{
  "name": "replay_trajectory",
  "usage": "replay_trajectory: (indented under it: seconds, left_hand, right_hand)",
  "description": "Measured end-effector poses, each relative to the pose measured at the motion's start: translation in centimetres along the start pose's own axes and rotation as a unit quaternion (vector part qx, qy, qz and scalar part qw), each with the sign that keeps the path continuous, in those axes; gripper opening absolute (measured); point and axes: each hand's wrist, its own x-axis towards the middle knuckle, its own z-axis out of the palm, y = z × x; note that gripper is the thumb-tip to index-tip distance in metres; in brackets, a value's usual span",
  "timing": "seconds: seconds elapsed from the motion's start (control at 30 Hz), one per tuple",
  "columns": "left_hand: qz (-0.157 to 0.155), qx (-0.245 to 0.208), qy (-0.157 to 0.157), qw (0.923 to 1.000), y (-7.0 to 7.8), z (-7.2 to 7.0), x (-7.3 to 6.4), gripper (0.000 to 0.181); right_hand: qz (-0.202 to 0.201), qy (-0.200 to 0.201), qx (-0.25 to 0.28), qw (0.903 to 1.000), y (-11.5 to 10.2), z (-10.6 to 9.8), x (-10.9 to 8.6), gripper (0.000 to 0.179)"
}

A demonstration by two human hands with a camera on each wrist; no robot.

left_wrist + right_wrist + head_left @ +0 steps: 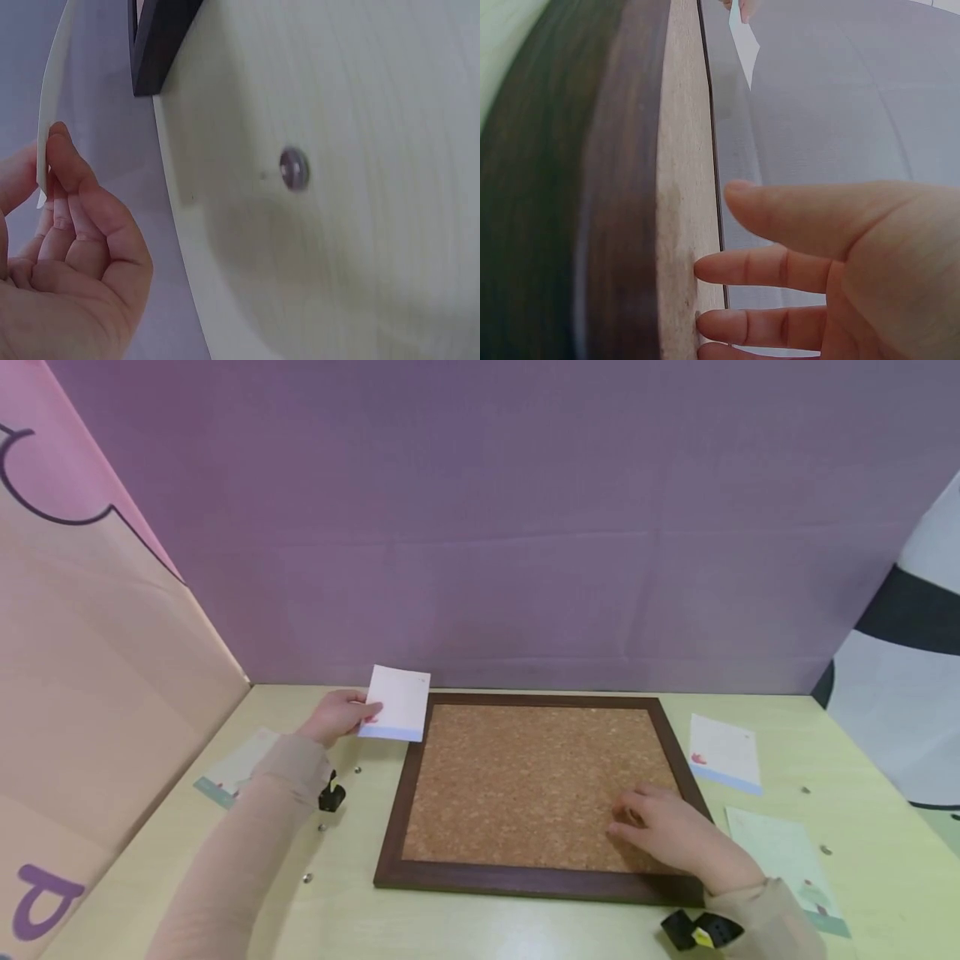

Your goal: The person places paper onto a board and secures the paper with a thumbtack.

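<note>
My left hand [335, 717] pinches a white paper card [401, 697] between thumb and fingers, above the table's back left. A blue strip runs along the card's lower edge, and a small red drawing is partly covered by the thumb. In the left wrist view the card [52, 90] appears edge-on. Over the lower right part of a cork board [525, 777] with a dark wooden frame is my right hand [667, 827]. Its fingers are loosely bent and nothing shows between them. In the right wrist view, the fingertips [712, 268] are at or very near the cork.
A similar white card [723, 747] and a green card [783, 860] lie right of the board. Another green-edged card [240, 768] is partly behind my left forearm. Several small metal pins, including one pin [307, 878], are scattered on both sides. A purple curtain [525, 568] hangs behind.
</note>
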Motion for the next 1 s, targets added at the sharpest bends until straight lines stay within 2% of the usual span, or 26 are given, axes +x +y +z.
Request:
replay_trajectory:
  seconds: [0.27, 0.5, 0.63, 0.77, 1.0]
  left_hand:
    - [-0.001, 0.005, -0.001, 1.0, 0.8, 1.1, -0.1, 0.026]
    - [0.002, -0.012, -0.009, 0.9999, 1.1, 2.4, 0.0, 0.025]
    - [0.001, -0.005, -0.007, 1.0, 1.3, 3.2, 0.0, 0.022]
    - [0.001, -0.009, 0.0, 1.0, 1.3, 3.8, 0.0, 0.023]
    - [-0.025, -0.008, 0.022, 0.9994, 2.0, 4.7, -0.3, 0.036]
  right_hand:
    - [-0.005, 0.003, -0.004, 1.0, 0.1, 0.1, 0.1, 0.017]
    - [-0.004, 0.002, -0.001, 1.0, 0.0, 0.0, 0.0, 0.016]
    - [-0.008, 0.007, 0.0, 0.9999, 0.0, 0.1, 0.0, 0.015]
    - [-0.013, 0.014, -0.003, 0.9998, 0.1, 0.1, 0.0, 0.015]
    - [-0.015, 0.018, -0.006, 0.9997, 0.1, 0.1, 0.0, 0.015]
